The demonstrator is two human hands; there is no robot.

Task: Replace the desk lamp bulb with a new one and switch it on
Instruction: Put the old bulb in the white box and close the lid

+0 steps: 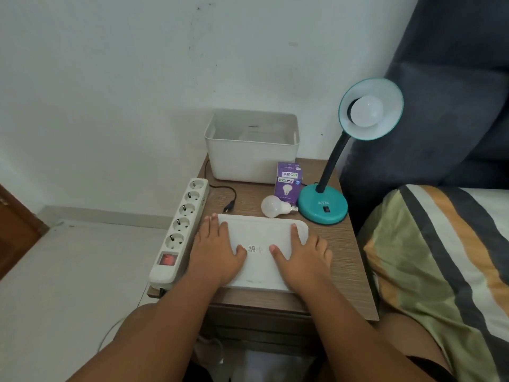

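Desk lamp, teal with a black gooseneck, is standing at the far right corner of the wooden surface, its round base resting flat and a black rocker switch showing on the base's near side. Its shade is tilting toward the camera, exposing a white fitted bulb seated in the socket and appearing unlit. A loose white bulb is lying on its side just left of the lamp base, screw cap pointing toward the base. Behind it, a purple bulb box is standing upright, close to the front of an open white storage bin that is sitting against the wall. A flat white lid is lying near the front edge of the surface. Both hands are resting palm-down on this lid: the left hand is covering its left part with fingers spread flat and reaching the far left corner, and the right hand is covering its right part, fingers likewise extended, with some hanging past the lid's right edge. Neither hand is gripping anything. A white power strip is lying along the left edge of the surface, its red switch glowing. A black plug on a black cord is lying unplugged between the strip and the loose bulb. A bed with striped bedding is adjoining the right side.
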